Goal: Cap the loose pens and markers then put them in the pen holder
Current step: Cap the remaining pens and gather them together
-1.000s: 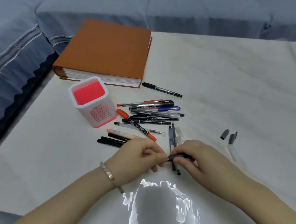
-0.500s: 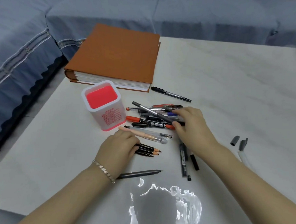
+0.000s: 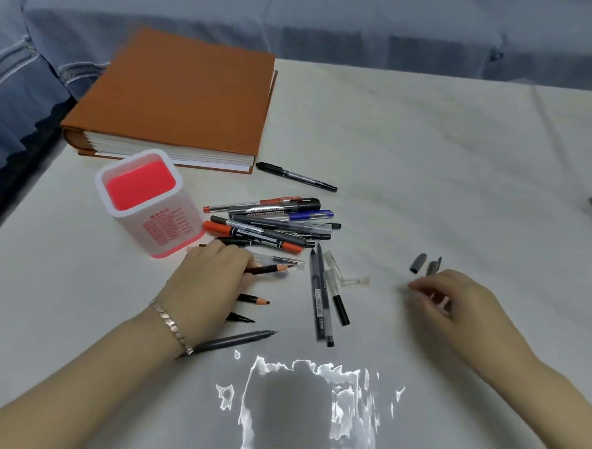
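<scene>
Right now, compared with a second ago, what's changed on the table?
A grey pen was set down by the left wrist. The left hand moved onto the pencils; the right hand went to the pile, then right toward the loose caps. The pen holder and book stayed put.
</scene>
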A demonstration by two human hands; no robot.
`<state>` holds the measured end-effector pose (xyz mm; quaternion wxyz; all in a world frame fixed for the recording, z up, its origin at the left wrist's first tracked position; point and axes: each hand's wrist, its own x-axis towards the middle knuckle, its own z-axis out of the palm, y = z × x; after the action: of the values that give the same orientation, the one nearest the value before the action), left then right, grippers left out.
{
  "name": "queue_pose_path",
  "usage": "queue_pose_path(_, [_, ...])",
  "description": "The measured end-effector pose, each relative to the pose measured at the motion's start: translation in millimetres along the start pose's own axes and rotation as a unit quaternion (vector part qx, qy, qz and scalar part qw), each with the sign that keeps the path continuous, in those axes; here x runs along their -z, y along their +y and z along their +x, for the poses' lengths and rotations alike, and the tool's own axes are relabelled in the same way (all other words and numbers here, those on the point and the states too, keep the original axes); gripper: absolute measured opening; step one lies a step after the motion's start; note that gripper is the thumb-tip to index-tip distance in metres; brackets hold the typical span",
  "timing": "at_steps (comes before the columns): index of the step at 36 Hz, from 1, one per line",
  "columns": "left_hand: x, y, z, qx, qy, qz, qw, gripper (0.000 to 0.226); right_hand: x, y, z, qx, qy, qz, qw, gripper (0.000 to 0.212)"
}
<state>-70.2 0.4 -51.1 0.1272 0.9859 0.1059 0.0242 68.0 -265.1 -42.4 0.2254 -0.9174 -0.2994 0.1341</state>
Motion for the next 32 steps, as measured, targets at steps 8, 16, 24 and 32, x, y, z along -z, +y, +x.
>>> queue_pose_path(8, [4.7,42.1,-11.3,0.064,0.025,-0.228,0.971,0.007,-15.3,-14.6,13.9,0.064,0.017,0.009,0.998,0.023])
queue_pose_path(16, [1.6,45.8,-12.1,0.151,0.029,-0.332,0.931,0.018,-44.9,-34.7,36.8,0.081,-0.023,-0.025,0.996,0.029])
queue_pose_path(24, [-4.2,43.6,-14.3,0.19,0.024,-0.374,0.907,0.017,-36.8,-22.3,23.2,0.022,0.005,0.002,1.0,0.031])
queue_pose_path(32, [-0.1,44.1,-17.5,0.195,0.025,-0.369,0.908,0.017,-50.4,-43.9,50.1,0.003,0.037,0.013,0.999,0.026])
